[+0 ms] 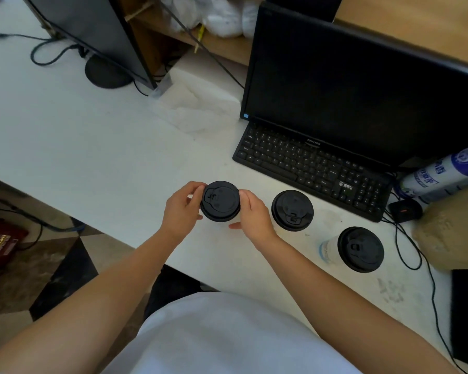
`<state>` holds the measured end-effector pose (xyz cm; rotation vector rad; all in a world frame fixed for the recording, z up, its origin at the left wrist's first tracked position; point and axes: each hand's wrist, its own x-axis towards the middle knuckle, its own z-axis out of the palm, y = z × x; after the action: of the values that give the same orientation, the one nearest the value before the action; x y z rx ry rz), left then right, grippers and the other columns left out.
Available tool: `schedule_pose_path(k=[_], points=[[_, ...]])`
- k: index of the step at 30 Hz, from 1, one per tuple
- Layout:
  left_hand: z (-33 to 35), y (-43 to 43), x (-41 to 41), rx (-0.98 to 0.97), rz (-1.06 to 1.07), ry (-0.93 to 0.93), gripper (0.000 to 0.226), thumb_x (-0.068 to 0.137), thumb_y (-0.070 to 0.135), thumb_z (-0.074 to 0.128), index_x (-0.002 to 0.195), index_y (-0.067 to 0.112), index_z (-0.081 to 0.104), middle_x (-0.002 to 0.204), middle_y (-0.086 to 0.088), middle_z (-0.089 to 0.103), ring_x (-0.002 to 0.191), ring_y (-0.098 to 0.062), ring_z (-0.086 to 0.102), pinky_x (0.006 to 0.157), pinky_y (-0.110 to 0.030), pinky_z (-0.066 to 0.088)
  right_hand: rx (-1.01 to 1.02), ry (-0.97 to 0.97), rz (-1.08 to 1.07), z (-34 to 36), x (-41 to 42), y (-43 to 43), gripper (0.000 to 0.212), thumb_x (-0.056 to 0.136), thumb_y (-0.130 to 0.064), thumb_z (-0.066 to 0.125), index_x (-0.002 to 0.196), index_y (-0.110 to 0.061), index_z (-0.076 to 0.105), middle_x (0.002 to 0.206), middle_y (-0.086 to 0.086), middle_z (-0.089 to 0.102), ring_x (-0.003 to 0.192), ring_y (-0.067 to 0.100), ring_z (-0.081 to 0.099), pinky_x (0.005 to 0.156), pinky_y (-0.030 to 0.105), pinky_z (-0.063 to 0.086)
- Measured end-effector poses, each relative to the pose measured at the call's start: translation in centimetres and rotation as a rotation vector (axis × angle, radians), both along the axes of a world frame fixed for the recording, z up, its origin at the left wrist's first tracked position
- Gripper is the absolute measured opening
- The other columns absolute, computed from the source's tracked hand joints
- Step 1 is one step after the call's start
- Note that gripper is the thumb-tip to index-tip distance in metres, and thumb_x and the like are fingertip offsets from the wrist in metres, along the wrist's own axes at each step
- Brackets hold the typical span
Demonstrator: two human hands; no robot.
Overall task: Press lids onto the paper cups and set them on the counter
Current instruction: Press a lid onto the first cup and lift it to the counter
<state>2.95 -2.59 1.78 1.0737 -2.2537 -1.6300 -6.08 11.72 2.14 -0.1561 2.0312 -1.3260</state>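
– Where are the hands?

– Both are on the same thing. The left hand (181, 209) curls its fingers over the far rim of a black lid (220, 201), thumb at the near rim. The right hand (254, 214) clasps the opposite side, thumb against the rim and fingers curled in below it. So both hands are clamped on that lid, with it squarely between them.

– And the cup underneath?

– Almost wholly hidden by the lid. It is over the white counter (92, 136), near the front edge; I cannot tell whether its base touches.

– How many cups altogether?

– Three, each with a black lid on. The second cup (292, 210) stands just to the right of the right hand. The third cup (361, 249) is further right and nearer the person, with some of its white wall showing. Both stand apart from each other and from the hands.

– What lies beyond?

– A black keyboard (314, 168) just behind the second cup, and a dark monitor (362, 90) over the back of it.
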Motion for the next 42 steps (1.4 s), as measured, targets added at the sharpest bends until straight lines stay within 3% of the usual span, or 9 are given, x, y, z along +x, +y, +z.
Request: schedule_pose_path(k=[2,4,10,14,16,19,24,33,42], points=[[0.3,0.2,0.1,0.128,0.105,0.007,0.021,0.103,0.032,0.05,0.107,0.02,0.068,0.106,-0.006,0.069,0.084,-0.026,0.072,0.064,-0.037,0.063,-0.132,-0.199,-0.113,0.3,0.0,0.0,0.029,0.108,-0.023,0.041,0.116,-0.014,0.068,0.119,0.005,0.068,0.109,0.024,0.065,0.071,0.04,0.065],[0.5,0.9,0.3,0.244,0.203,0.04,0.026,0.104,0.032,0.046,0.103,0.019,0.069,0.108,-0.008,0.071,0.091,-0.028,0.072,0.07,-0.04,0.063,-0.161,-0.258,-0.155,0.3,0.2,0.0,0.027,0.107,-0.021,0.044,0.116,-0.016,0.069,0.12,0.006,0.068,0.111,0.027,0.066,0.071,0.041,0.065],[0.7,3.3,0.8,0.405,0.297,0.134,0.028,0.104,0.025,0.047,0.109,0.009,0.07,0.109,-0.006,0.073,0.105,-0.026,0.069,0.089,-0.04,0.059,-0.013,-0.165,-0.161,1.2,0.9,0.4,0.026,0.104,-0.024,0.04,0.112,-0.02,0.064,0.115,0.005,0.064,0.106,0.027,0.066,0.074,0.044,0.065],[0.9,4.2,1.5,0.446,0.312,0.203,0.025,0.104,0.015,0.049,0.121,0.013,0.067,0.12,-0.002,0.07,0.116,-0.019,0.065,0.098,-0.036,0.053,0.016,-0.18,-0.176,1.6,1.0,0.6,0.031,0.104,-0.034,0.045,0.11,-0.01,0.063,0.102,0.003,0.062,0.096,0.025,0.065,0.069,0.04,0.065],[1.1,4.5,1.7,0.469,0.286,0.232,0.031,0.101,0.007,0.049,0.125,0.017,0.064,0.123,0.003,0.069,0.117,-0.014,0.063,0.102,-0.035,0.05,0.028,-0.174,-0.155,1.7,1.2,0.6,0.038,0.103,-0.039,0.046,0.11,-0.006,0.063,0.107,0.008,0.066,0.097,0.026,0.066,0.067,0.038,0.064],[1.4,4.3,1.7,0.534,0.32,0.224,0.047,0.103,0.002,0.04,0.147,0.014,0.047,0.139,0.003,0.055,0.125,-0.015,0.053,0.107,-0.035,0.045,0.061,-0.179,-0.102,1.8,1.1,0.5,0.043,0.102,-0.044,0.046,0.112,-0.005,0.063,0.113,0.011,0.067,0.099,0.028,0.069,0.067,0.039,0.065],[1.3,3.2,1.4,0.553,0.341,0.194,0.043,0.107,0.006,0.034,0.146,0.016,0.049,0.146,-0.003,0.053,0.13,-0.02,0.051,0.111,-0.044,0.045,0.086,-0.246,0.017,1.8,0.9,0.5,0.046,0.105,-0.05,0.04,0.116,-0.014,0.065,0.105,0.012,0.069,0.091,0.029,0.07,0.072,0.043,0.065],[0.2,3.7,0.7,0.526,0.286,0.18,0.037,0.11,0.019,0.032,0.135,0.023,0.058,0.137,-0.002,0.061,0.131,-0.021,0.054,0.108,-0.045,0.046,0.109,-0.238,0.001,1.6,0.2,-0.1,0.048,0.109,-0.045,0.029,0.116,-0.012,0.064,0.094,0.012,0.071,0.085,0.027,0.069,0.07,0.043,0.065],[-0.5,3.3,-0.4,0.412,0.235,0.145,0.035,0.11,0.021,0.031,0.133,0.021,0.057,0.135,-0.004,0.06,0.126,-0.02,0.056,0.089,-0.032,0.051,0.123,-0.253,0.019,1.5,-0.6,0.0,0.048,0.109,-0.044,0.027,0.116,-0.013,0.064,0.092,0.011,0.072,0.083,0.026,0.069,0.068,0.042,0.064]])
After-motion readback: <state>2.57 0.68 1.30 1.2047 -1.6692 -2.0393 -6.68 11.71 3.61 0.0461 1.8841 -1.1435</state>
